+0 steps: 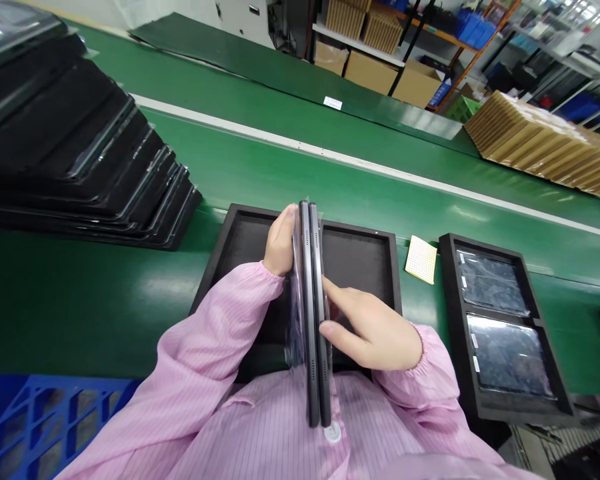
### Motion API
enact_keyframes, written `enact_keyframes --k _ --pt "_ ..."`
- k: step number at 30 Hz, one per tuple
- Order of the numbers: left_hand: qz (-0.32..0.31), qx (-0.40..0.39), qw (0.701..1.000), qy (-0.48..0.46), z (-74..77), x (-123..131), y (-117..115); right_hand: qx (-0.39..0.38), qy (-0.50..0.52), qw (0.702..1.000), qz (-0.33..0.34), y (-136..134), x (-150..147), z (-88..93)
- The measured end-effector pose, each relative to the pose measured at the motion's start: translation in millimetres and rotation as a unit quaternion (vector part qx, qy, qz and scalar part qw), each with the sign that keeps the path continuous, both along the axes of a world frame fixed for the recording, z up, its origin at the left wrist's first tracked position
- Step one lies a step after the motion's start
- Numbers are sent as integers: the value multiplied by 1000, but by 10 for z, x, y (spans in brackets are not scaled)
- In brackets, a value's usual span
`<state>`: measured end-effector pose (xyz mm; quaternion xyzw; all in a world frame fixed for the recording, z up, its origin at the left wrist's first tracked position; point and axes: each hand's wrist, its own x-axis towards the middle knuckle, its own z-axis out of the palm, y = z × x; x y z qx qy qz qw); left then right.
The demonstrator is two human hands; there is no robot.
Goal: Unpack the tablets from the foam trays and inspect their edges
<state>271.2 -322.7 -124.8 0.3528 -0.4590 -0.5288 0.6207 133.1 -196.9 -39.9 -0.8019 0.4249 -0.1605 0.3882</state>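
Two dark, slim tablet-like devices (314,313) stand on edge side by side, close together, in front of my chest, with clear plastic film on their outer faces. My left hand (279,245) is closed on their far left side. From the right, my right hand (373,327) grips the right-hand device, thumb and fingers against its face; some fingers are hidden behind it. Beneath the hands lies a black tray (360,257) with raised edges, partly covered by the devices and sleeves.
Stacked black trays (80,147) rise at the left. On the right, a black tray (460,320) holds two film-wrapped devices, beside a yellow sticker sheet (421,260). Cardboard dividers (545,143) stand at the far right. A blue crate (55,420) sits lower left.
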Motion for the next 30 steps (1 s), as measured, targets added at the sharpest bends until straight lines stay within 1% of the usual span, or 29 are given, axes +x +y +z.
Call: enact_keyframes --k 4,8,11,14,18,22,25,30 --pt "-9 -2 1000 30 50 -6 28 29 6 999 23 28 -28 -33" --pt "-12 -7 1000 21 65 -4 44 55 13 998 33 52 -23 -40" --pt "-8 -29 1000 8 71 1 50 60 13 997 36 66 -14 -39" --pt "-9 -49 999 -5 91 10 60 57 9 998 39 77 -11 -37" --pt "-18 -58 998 -31 164 34 102 52 2 998 43 106 -18 -28" --pt "-42 -75 996 -22 229 50 170 28 -1 999 46 183 -24 -34" --pt "-62 -77 995 -16 226 50 214 8 4 999 44 253 -25 -40" --pt "-68 -90 993 -32 188 53 260 12 23 999 42 314 -25 -22"
